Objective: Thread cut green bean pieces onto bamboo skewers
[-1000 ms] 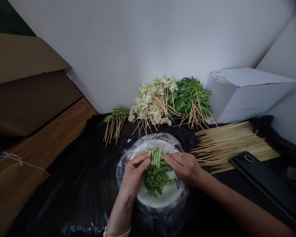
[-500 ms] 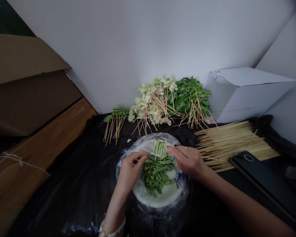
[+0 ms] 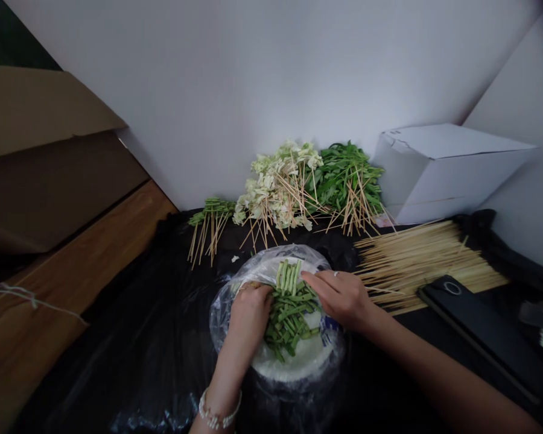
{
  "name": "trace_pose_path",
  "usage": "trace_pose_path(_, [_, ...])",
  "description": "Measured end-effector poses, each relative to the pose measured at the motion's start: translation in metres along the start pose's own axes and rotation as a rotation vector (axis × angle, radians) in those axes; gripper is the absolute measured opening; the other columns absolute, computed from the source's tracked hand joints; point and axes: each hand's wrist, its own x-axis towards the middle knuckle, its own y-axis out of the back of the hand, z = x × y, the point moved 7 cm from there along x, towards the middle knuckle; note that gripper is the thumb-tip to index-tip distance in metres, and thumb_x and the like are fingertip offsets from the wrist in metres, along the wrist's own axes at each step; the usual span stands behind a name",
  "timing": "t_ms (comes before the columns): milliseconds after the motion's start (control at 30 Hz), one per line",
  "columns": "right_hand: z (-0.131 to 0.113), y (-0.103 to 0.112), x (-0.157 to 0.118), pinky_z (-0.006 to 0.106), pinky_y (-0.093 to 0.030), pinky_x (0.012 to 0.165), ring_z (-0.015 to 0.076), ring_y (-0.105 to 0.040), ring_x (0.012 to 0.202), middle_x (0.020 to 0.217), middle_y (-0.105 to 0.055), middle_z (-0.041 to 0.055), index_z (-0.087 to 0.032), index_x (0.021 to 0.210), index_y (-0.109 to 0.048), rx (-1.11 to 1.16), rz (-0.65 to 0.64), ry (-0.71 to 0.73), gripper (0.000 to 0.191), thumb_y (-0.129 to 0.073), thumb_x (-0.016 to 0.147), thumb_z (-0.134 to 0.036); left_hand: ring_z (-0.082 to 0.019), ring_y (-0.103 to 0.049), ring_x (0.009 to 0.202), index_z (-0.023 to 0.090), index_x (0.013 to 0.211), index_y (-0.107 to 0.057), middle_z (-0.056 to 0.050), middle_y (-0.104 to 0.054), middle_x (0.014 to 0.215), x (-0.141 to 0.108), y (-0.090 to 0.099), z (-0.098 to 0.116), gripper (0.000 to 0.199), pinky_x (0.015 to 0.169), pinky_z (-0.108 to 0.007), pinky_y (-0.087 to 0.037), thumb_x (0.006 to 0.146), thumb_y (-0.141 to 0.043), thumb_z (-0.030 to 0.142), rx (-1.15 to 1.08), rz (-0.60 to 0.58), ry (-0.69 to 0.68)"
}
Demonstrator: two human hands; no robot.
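Note:
My right hand is closed at the right end of a row of green bean pieces, threaded side by side; the skewer through them is mostly hidden by my fingers. Beneath lies a heap of cut green beans in a plastic-lined white bowl. At the heap's left edge is my left hand, its fingers curled down and pressed together. Whatever they grip is hidden.
Behind the bowl lie skewered green beans, skewered pale cabbage-like leaves and skewered leafy greens. Bare bamboo skewers, a dark phone and a white box are to the right. A cardboard box stands left.
My left hand has turned and dropped into the left side of the bean heap. The right hand and its row of beans stay nearly in place.

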Motion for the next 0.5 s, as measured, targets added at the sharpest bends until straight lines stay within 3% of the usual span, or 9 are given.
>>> trace_pose_path(167, [0.001, 0.003, 0.002, 0.025, -0.047, 0.059, 0.0122, -0.062, 0.066, 0.079, -0.07, 0.0051, -0.011, 0.112, -0.064, 0.013, 0.025, -0.025, 0.028, -0.045, 0.093, -0.009, -0.026, -0.066, 0.088, 0.024, 0.094, -0.079, -0.008, -0.073, 0.09, -0.009, 0.015, 0.004, 0.021, 0.081, -0.037, -0.05, 0.084, -0.061, 0.017, -0.314, -0.03, -0.074])
trace_pose_path(300, [0.003, 0.005, 0.001, 0.025, -0.048, 0.06, 0.0124, -0.064, 0.068, 0.081, -0.072, 0.005, -0.012, 0.114, -0.064, 0.051, 0.065, -0.043, 0.028, -0.047, 0.092, -0.008, -0.023, -0.067, 0.077, 0.025, 0.09, -0.081, -0.007, -0.075, 0.083, -0.013, 0.034, -0.004, 0.018, 0.07, -0.033, -0.05, 0.083, -0.064, 0.025, -0.649, -0.007, -0.024])
trace_pose_path(400, [0.002, 0.004, -0.001, 0.024, -0.049, 0.061, 0.0129, -0.065, 0.07, 0.081, -0.072, 0.0055, -0.011, 0.114, -0.064, 0.071, 0.075, -0.046, 0.031, -0.048, 0.089, -0.004, -0.023, -0.068, 0.078, 0.023, 0.089, -0.082, -0.007, -0.077, 0.082, -0.014, 0.043, -0.021, 0.017, 0.072, -0.032, -0.051, 0.078, -0.07, 0.03, -0.851, 0.134, 0.097])
trace_pose_path(500, [-0.001, 0.002, -0.001, 0.024, -0.049, 0.062, 0.0128, -0.065, 0.07, 0.081, -0.071, 0.0061, -0.011, 0.112, -0.065, 0.073, 0.053, -0.033, 0.031, -0.046, 0.089, -0.002, -0.022, -0.069, 0.081, 0.021, 0.092, -0.081, -0.007, -0.078, 0.083, -0.017, 0.04, -0.035, 0.021, 0.078, -0.033, -0.052, 0.076, -0.074, 0.033, -1.01, 0.297, 0.245])
